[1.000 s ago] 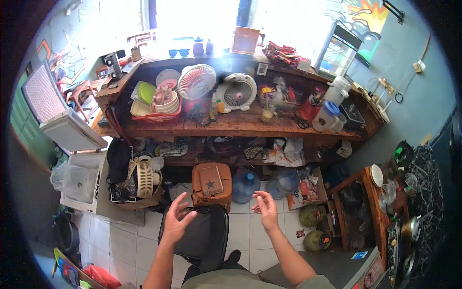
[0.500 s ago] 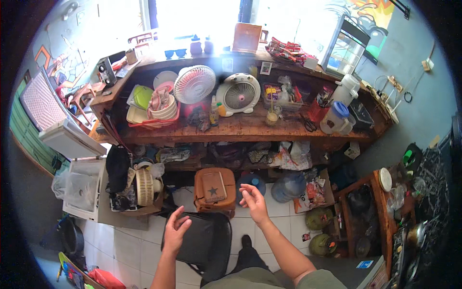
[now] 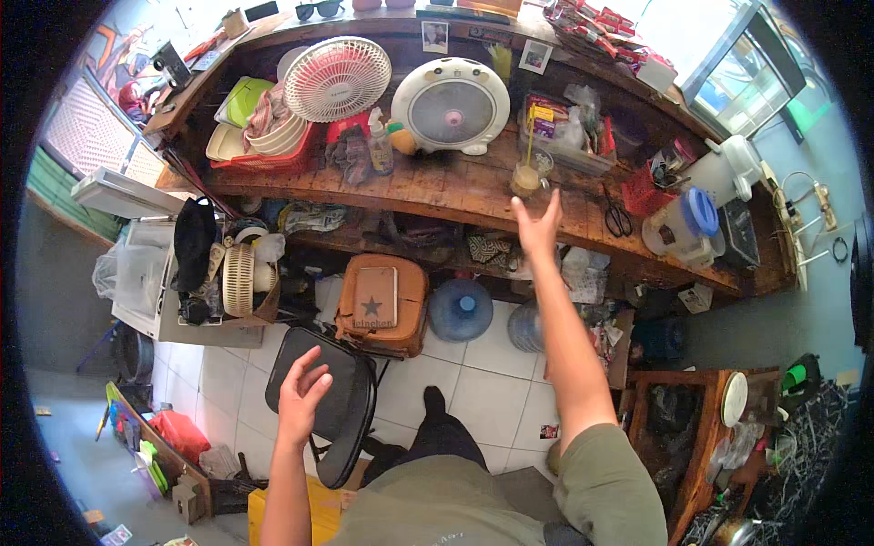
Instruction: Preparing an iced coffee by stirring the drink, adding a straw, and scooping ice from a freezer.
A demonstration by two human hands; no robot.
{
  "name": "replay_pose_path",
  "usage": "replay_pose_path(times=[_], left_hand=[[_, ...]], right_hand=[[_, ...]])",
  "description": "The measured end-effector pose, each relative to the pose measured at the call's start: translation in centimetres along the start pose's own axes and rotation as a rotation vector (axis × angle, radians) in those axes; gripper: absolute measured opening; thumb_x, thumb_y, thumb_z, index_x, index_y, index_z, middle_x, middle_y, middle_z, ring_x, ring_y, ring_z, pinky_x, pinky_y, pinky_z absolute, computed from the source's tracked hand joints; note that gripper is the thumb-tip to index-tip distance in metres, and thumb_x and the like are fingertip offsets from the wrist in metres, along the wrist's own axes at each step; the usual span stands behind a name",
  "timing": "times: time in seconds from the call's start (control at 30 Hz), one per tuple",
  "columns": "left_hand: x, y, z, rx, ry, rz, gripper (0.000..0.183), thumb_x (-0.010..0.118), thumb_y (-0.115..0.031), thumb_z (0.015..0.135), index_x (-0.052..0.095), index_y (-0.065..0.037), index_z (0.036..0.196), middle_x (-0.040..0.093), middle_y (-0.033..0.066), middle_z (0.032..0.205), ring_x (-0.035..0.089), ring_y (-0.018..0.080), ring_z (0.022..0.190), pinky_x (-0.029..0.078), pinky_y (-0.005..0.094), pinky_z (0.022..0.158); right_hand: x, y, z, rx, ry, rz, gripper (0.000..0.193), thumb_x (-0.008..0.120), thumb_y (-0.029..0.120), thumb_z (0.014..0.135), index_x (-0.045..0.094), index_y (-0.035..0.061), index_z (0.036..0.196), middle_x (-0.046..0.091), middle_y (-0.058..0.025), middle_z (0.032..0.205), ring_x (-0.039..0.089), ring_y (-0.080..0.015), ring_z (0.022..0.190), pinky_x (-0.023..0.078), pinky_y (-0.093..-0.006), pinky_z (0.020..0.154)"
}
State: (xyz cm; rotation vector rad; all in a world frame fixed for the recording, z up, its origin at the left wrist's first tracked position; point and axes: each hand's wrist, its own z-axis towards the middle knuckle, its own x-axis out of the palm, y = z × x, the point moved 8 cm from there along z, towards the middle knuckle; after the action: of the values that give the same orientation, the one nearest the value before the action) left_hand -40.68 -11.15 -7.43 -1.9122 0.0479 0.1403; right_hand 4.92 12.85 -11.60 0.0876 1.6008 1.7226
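Observation:
My right hand (image 3: 539, 224) reaches out over the front edge of the wooden counter (image 3: 437, 196), fingers apart and holding nothing. Just beyond its fingertips stands a small glass mug (image 3: 524, 181) of light brown drink, with a yellow straw or stirrer sticking up. I cannot tell whether the fingertips touch the mug. My left hand (image 3: 302, 397) hangs open in the air, its fingers loosely curled and nothing in them. Below it is a black chair (image 3: 341, 387).
A round-faced white fan (image 3: 452, 105), a white fan grille (image 3: 337, 80) and a red basket (image 3: 264, 159) of dishes stand on the counter. Black scissors (image 3: 617, 214) and a blue-lidded jug (image 3: 683, 223) lie rightward. Underneath are a brown bag (image 3: 414, 309) and a blue water bottle (image 3: 460, 311).
My right hand has moved forward and right, from above the floor to the mug on the counter. My left hand has shifted slightly left and stays open. The view has come nearer the counter.

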Motion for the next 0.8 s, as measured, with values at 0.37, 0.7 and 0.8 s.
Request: replay_pose_path(times=[0.37, 0.7, 0.8], left_hand=[[-2.5, 0.3, -3.6, -0.003, -0.195, -0.039, 0.057, 0.07, -0.013, 0.085, 0.047, -0.003, 0.136, 0.048, 0.0087, 0.139, 0.052, 0.0241, 0.12, 0.044, 0.0353, 0.099], [-7.1, 2.8, -8.3, -0.006, -0.387, -0.011, 0.055, 0.073, -0.021, 0.084, 0.051, -0.009, 0.133, 0.044, 0.0088, 0.142, 0.049, 0.0264, 0.124, 0.043, 0.0387, 0.099], [-8.3, 4.4, -10.4, -0.055, -0.441, -0.027, 0.055, 0.072, -0.023, 0.085, 0.051, -0.01, 0.133, 0.044, 0.0083, 0.142, 0.049, 0.026, 0.124, 0.043, 0.0394, 0.099]], right_hand=[[4.3, -6.0, 7.7, 0.278, 0.176, 0.155, 0.051, 0.08, 0.036, 0.077, 0.055, 0.0019, 0.106, 0.064, -0.0078, 0.09, 0.06, -0.0132, 0.065, 0.046, -0.0296, 0.05], [3.4, -2.0, 2.2, 0.066, 0.283, 0.137, 0.036, 0.076, 0.027, 0.082, 0.063, -0.0003, 0.103, 0.067, -0.0066, 0.098, 0.061, -0.0159, 0.088, 0.046, -0.031, 0.078], [3.3, 1.3, -3.5, 0.071, 0.512, 0.018, 0.036, 0.075, 0.025, 0.082, 0.048, 0.0043, 0.074, 0.049, 0.0017, 0.072, 0.043, -0.0102, 0.067, 0.039, -0.0282, 0.061]])
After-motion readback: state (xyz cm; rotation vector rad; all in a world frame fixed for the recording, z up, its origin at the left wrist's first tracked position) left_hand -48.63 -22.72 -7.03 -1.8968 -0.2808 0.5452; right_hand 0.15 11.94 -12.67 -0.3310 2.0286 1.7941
